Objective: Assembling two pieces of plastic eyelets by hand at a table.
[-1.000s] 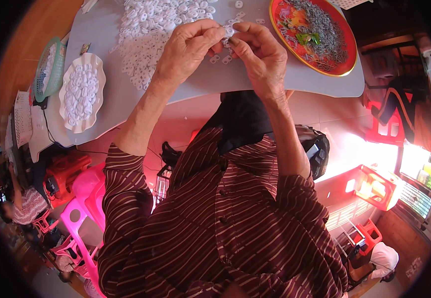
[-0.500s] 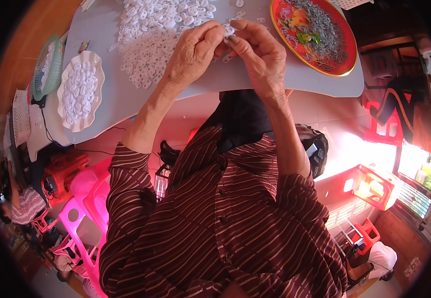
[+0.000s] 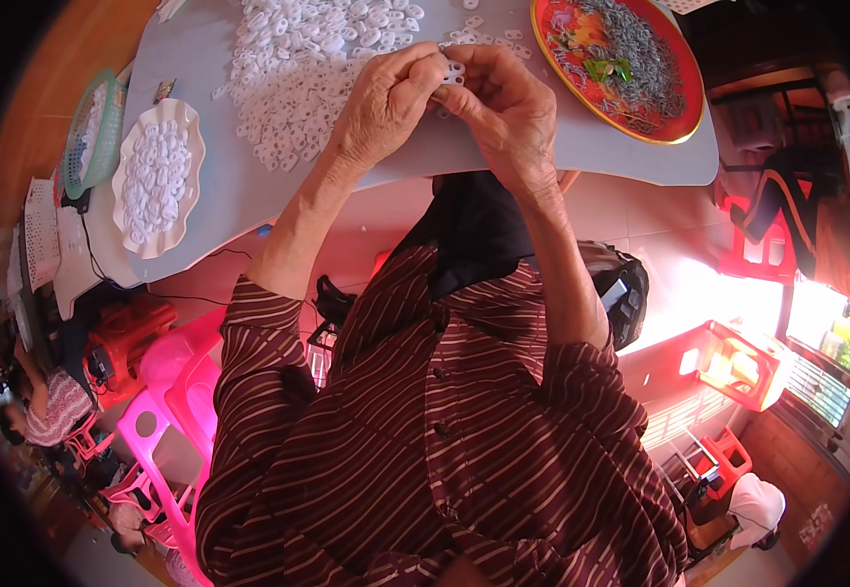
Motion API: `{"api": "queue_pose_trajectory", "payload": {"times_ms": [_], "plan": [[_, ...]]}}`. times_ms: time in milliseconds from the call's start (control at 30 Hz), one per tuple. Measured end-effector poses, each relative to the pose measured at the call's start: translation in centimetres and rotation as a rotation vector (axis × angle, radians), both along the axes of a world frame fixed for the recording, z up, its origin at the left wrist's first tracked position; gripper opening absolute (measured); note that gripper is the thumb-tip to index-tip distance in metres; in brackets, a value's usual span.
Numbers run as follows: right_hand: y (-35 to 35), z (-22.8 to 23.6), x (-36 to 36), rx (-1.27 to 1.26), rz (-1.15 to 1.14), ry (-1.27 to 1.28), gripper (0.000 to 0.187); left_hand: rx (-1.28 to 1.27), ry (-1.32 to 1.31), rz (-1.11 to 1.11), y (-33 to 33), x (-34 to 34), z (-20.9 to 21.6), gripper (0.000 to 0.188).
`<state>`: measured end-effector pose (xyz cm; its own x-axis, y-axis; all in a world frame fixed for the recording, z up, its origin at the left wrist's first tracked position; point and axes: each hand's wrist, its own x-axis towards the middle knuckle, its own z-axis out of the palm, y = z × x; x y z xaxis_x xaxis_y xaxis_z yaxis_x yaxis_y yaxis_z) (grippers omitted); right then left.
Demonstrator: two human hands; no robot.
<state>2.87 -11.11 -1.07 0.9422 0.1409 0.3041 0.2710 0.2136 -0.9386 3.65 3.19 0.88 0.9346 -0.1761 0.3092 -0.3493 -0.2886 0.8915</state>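
Observation:
Both hands meet over the near part of the grey table (image 3: 239, 210). A small white plastic piece with holes (image 3: 454, 73) is pinched between the fingers of my left hand (image 3: 390, 98) and my right hand (image 3: 503, 108). Both hands are closed on it, and part of it is hidden by the fingertips. Just left of and beyond my left hand lies a wide pile of similar white pieces (image 3: 288, 108), flatter ones near and rounder ones farther off. A few loose white pieces (image 3: 488, 37) lie beyond my right hand.
At right, a red round tray (image 3: 567, 93) with a gold rim holds many small grey metal bits. On the left are a scalloped white dish (image 3: 197, 161) of white pieces and a green basket (image 3: 102, 161). Pink chairs (image 3: 185, 391) and a red stool (image 3: 758, 377) stand below.
My fingers have shifted around the white piece, which now shows more of its holes. My right thumb has moved down slightly and its fingers have curled closer.

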Motion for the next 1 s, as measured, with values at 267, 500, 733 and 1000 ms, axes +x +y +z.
{"api": "queue_pose_trajectory", "payload": {"times_ms": [267, 500, 733, 1000], "plan": [[-0.08, 0.41, -0.05, 0.047, 0.046, -0.025, 0.028, -0.006, -0.007, -0.041, 0.36, 0.05, 0.25, 0.021], [-0.09, -0.16, 0.04, 0.019, -0.008, -0.049, 0.025, -0.029, -0.044, -0.038, -0.09, -0.01, 0.21, 0.023], [0.06, -0.03, -0.10, -0.163, -0.086, -0.183, 0.021, -0.048, 0.000, -0.037, 0.07, -0.22, -0.15, 0.022], [-0.11, 0.44, -0.59, -0.250, -0.130, -0.217, 0.017, 0.033, 0.082, -0.090, 0.20, -0.27, -0.04, 0.028]]}}
